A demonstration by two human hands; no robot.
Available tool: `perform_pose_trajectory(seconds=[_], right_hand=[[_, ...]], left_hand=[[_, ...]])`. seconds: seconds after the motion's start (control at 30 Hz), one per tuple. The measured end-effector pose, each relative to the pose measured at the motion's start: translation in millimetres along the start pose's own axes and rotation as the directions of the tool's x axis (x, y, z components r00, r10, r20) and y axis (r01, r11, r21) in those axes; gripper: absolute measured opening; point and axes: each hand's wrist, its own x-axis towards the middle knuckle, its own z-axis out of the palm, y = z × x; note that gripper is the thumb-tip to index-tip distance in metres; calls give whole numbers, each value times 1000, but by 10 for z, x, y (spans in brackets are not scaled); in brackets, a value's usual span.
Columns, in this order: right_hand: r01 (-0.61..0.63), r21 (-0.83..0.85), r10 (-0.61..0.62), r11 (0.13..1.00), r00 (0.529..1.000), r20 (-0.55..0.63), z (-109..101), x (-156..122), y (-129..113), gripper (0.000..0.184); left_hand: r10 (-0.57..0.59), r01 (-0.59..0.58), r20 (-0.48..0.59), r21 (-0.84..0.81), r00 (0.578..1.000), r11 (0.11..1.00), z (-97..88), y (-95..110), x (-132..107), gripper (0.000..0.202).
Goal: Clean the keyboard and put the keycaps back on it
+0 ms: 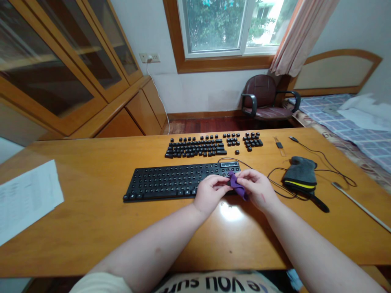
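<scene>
Above the right end of a black keyboard (165, 181) with its keycaps off, both my hands meet. My right hand (255, 188) pinches a crumpled purple cloth (237, 186). My left hand (211, 190) is closed at the fingertips on a small black keycap (229, 183), partly hidden by the fingers and pressed against the cloth. Behind the keyboard lie loose black keycaps (195, 147), set out in the order of a keyboard layout. My hands cover the keyboard's lower right part.
To the right are a grey and yellow cloth (299, 173), a black cable (320, 152), a keycap puller (279, 145) and a thin white stick (363, 207). Printed paper (30, 199) lies on the left of the wooden desk (100, 171). An office chair (264, 97) stands beyond.
</scene>
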Motion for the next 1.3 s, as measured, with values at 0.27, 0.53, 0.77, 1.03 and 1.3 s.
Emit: perform_pose_trajectory(seconds=[0.27, 0.53, 0.77, 1.03, 1.3], right_hand=[[-55, -45, 58, 997, 996, 63, 49, -20, -55, 33], [-83, -180, 101, 980, 990, 94, 61, -42, -37, 31], [-11, -228, 36, 974, 994, 107, -27, -26, -78, 25], [-126, -177, 140, 976, 988, 70, 6, -15, -15, 30], [-83, -247, 101, 965, 993, 61, -102, 28, -149, 29]], left_hand=[[216, -228, 73, 346, 974, 910, -63, -9, -51, 14], [433, -488, 229, 491, 872, 722, -110, 13, -43, 12], [452, -456, 132, 478, 882, 751, -74, -17, -34, 13], [428, -477, 217, 500, 877, 723, -77, 7, -43, 11], [363, -387, 141, 436, 921, 813, -42, -44, 7, 17]])
